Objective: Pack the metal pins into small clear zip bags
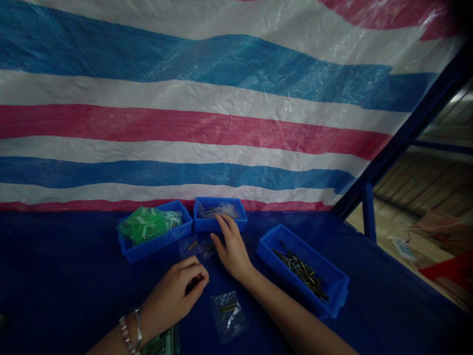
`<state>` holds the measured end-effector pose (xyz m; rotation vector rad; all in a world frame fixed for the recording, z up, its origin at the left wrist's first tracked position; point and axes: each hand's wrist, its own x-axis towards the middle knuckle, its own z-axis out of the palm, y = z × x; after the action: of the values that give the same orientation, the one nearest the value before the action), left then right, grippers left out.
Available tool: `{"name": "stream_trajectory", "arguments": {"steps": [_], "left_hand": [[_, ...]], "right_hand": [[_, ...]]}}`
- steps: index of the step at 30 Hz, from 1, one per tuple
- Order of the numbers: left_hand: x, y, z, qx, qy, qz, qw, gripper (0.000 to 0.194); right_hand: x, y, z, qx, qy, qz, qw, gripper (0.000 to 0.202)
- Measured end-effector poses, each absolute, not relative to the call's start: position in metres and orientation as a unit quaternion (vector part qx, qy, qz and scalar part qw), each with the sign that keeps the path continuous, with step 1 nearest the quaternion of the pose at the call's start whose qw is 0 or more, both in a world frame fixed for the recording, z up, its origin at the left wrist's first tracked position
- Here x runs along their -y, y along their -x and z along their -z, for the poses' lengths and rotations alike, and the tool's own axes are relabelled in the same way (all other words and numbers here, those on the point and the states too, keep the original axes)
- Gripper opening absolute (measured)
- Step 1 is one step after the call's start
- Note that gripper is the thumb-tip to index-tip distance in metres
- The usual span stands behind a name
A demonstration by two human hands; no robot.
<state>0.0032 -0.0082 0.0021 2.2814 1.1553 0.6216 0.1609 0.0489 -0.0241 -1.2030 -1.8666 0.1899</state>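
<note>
My right hand (233, 249) reaches to the front rim of the small blue bin (218, 227), its thumb and fingers apart. Inside that bin lie clear plastic bags (225, 209). Beneath and beside the right thumb are small clear bags (190, 245) with short brass-coloured pieces in them. My left hand (181, 286) is curled, its fingertips meeting the thumb low over the table; whatever it may hold is hidden. Between my forearms a clear bag (229, 315) lies flat with brass-coloured pieces inside. Under my left wrist a bag with green contents (162, 342) is partly covered.
On the left a blue bin (155, 246) holds green and clear bags (148, 224). To the right, a longer blue bin (268, 241) contains many loose thin metal pieces (301, 271). A striped plastic sheet (185, 123) hangs behind the blue table (74, 276); a blue frame post (369, 212) stands right.
</note>
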Motion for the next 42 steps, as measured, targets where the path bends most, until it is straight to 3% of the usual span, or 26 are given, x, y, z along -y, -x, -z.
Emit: {"name": "stream_trajectory", "arguments": {"steps": [10, 20, 33, 42], "left_hand": [[0.008, -0.004, -0.002, -0.426, -0.838, -0.224, 0.257, 0.017], [0.008, -0.003, -0.001, -0.424, -0.84, -0.226, 0.254, 0.017], [0.008, -0.004, -0.003, -0.426, -0.838, -0.229, 0.254, 0.017], [0.008, -0.004, -0.002, -0.426, -0.84, -0.227, 0.249, 0.017]], "right_hand": [[-0.047, -0.16, 0.024, 0.76, 0.512, -0.044, 0.398, 0.054], [-0.042, -0.159, 0.019, 0.749, 0.513, -0.012, 0.418, 0.043], [-0.038, -0.159, 0.012, 0.747, 0.558, 0.091, 0.35, 0.043], [-0.04, -0.159, 0.015, 0.787, 0.534, 0.067, 0.302, 0.051]]}}
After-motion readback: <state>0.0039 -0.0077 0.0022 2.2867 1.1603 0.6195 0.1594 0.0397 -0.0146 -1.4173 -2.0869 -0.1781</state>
